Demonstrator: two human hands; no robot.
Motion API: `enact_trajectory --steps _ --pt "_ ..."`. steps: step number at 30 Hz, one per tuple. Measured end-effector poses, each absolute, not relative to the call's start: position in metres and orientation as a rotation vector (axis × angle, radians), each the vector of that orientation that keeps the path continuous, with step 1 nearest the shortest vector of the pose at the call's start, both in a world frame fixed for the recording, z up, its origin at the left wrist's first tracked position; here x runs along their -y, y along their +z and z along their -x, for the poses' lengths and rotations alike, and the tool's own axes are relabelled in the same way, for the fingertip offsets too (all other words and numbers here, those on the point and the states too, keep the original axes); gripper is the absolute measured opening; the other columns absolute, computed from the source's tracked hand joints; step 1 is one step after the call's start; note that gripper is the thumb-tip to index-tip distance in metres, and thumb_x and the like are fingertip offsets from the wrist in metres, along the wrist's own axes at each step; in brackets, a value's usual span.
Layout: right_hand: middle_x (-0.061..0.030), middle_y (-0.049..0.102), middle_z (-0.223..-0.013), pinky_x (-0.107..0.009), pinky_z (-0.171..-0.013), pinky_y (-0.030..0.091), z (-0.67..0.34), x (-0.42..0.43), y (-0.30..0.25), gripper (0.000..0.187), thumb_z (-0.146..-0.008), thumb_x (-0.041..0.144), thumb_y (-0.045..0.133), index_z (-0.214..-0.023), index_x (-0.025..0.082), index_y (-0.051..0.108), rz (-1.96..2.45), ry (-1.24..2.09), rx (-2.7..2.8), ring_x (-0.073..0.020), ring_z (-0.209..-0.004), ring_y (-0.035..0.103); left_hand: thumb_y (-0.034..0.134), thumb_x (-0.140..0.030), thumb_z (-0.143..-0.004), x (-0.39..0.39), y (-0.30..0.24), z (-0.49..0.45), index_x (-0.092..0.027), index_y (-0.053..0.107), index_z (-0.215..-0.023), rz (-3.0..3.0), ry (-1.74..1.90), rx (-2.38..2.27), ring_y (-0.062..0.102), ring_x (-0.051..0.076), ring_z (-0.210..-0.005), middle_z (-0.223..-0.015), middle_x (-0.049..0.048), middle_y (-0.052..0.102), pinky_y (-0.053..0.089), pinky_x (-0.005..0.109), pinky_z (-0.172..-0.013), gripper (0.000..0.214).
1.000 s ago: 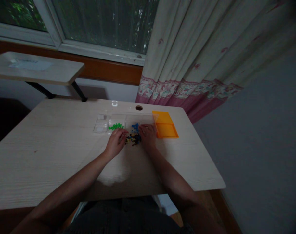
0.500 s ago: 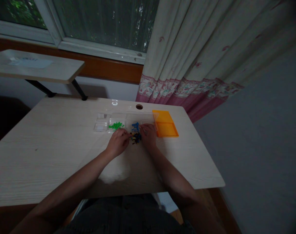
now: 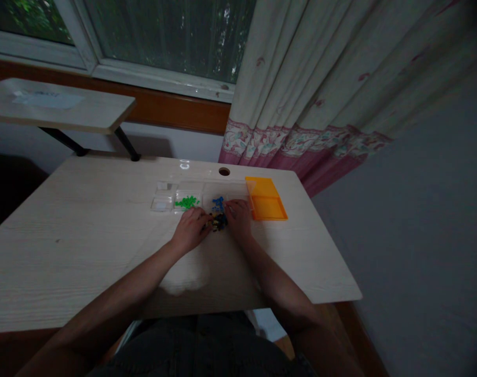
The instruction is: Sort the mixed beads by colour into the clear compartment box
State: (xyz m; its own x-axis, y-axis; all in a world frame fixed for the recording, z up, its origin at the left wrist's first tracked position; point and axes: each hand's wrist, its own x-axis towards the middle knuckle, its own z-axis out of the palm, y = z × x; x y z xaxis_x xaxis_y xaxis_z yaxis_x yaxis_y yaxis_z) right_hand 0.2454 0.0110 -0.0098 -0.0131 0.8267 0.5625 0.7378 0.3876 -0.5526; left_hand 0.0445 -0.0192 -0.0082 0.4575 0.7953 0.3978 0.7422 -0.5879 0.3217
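Observation:
A small pile of mixed dark, blue and yellowish pieces (image 3: 220, 222) lies on the table between my two hands. My left hand (image 3: 190, 228) reaches into the pile's left side, thumb and fingers parted around its edge. To the right, my right hand (image 3: 239, 217) is closed, fingers bent by the front of a clear divided box (image 3: 189, 186); whatever they hold is too small to make out. Blue pieces (image 3: 218, 203) sit in a compartment just left of my right fingertips. Bright green pieces (image 3: 187, 202) fill part of another compartment, beyond my left hand.
An orange tray (image 3: 268, 201) stands at the clear box's right end. Behind the box is a round hole (image 3: 224, 172) in the wooden table (image 3: 104, 235). A raised shelf (image 3: 97, 112) stands at the back left, and a curtain (image 3: 277, 104) hangs behind the table.
My left thumb and fingers have spread from a pinch and moved onto the pile's left side. My right hand stays by the blue pieces, almost unmoved.

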Motion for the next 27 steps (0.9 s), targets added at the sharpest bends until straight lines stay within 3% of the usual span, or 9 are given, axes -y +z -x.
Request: enact_trajectory --steps 27 --pt "-0.0077 0.07 -0.092 -0.037 -0.09 0.047 -0.245 -0.0102 -0.0077 0.023 -0.094 0.033 0.056 -0.093 0.021 0.075 1.376 0.111 1.784 -0.0218 -0.096 0.058 0.065 -0.028 -0.086 0.0209 -0.0044 -0.0448 -0.022 0.069 -0.097 -2.598 0.751 -1.381 0.052 0.026 -0.099 -0.1 0.0081 0.06 0.043 0.041 -0.087 0.014"
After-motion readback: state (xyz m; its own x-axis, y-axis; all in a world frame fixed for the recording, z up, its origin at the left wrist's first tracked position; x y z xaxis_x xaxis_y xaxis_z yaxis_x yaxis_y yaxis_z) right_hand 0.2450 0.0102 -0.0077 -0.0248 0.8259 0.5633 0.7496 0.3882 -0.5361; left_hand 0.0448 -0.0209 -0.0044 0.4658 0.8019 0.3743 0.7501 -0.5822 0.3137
